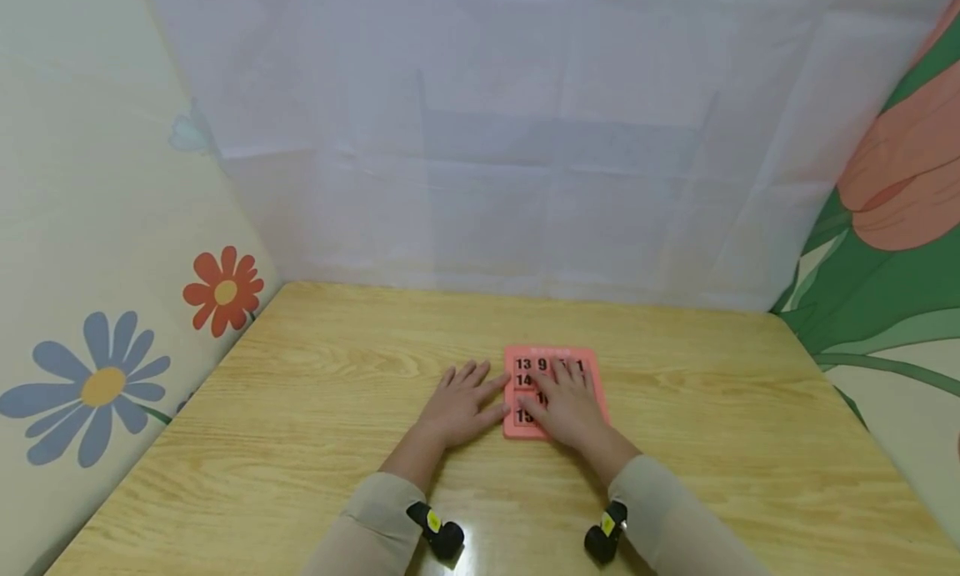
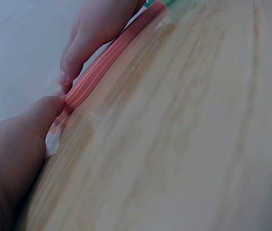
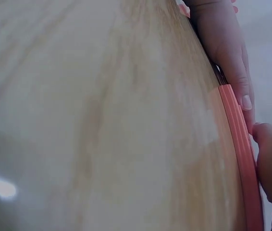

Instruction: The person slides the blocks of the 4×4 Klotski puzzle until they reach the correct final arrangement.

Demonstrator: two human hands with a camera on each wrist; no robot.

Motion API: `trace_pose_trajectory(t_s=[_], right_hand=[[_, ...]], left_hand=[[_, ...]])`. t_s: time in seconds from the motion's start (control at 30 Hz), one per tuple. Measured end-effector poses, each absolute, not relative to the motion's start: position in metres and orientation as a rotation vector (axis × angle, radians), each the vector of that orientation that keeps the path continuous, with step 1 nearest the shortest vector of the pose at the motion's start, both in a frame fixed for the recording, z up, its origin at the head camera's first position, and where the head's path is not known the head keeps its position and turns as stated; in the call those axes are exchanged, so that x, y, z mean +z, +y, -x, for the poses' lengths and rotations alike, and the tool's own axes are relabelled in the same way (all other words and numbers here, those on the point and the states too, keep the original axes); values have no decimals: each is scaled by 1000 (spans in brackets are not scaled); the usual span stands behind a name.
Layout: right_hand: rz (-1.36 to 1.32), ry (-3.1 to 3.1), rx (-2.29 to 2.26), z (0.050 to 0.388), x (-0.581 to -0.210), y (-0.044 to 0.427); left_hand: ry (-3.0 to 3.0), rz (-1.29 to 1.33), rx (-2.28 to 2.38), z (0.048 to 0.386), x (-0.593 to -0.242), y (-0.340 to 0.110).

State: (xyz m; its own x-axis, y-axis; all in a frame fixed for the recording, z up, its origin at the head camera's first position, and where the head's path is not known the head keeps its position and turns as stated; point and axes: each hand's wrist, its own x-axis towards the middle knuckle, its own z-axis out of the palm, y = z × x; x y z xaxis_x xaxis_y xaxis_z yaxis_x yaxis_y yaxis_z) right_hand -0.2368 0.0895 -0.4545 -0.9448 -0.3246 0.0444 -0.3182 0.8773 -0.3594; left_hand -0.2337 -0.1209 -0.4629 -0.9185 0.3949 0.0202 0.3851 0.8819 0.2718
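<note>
A pink sliding number puzzle (image 1: 517, 433) lies flat on the wooden table, its tiles marked with black numbers such as 13, 9 and 14. My left hand (image 1: 457, 409) rests at the puzzle's left side with fingers spread, the thumb and index finger touching its edge. Over the tiles lies my right hand (image 1: 566, 405), fingers extended across the right part and covering several numbers. In the left wrist view the puzzle's pink side (image 2: 90, 79) shows between both hands. From the right wrist, the thumb of my left hand (image 3: 227, 43) appears against the pink frame (image 3: 241, 154).
The wooden table (image 1: 315, 351) extends on all sides of the puzzle. A white sheet (image 1: 495, 209) hangs behind it. Flower-patterned panels (image 1: 112, 226) stand at left and right. Black wrist cameras (image 1: 446, 538) are strapped over both sleeves.
</note>
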Motion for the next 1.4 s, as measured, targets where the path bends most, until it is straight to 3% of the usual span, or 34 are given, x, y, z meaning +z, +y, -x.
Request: trace_pose_trajectory(t_s=[1.4], right_hand=[[630,3034,-557,214,-455,95]], left_hand=[[3018,-628,398,235,-461,-121]])
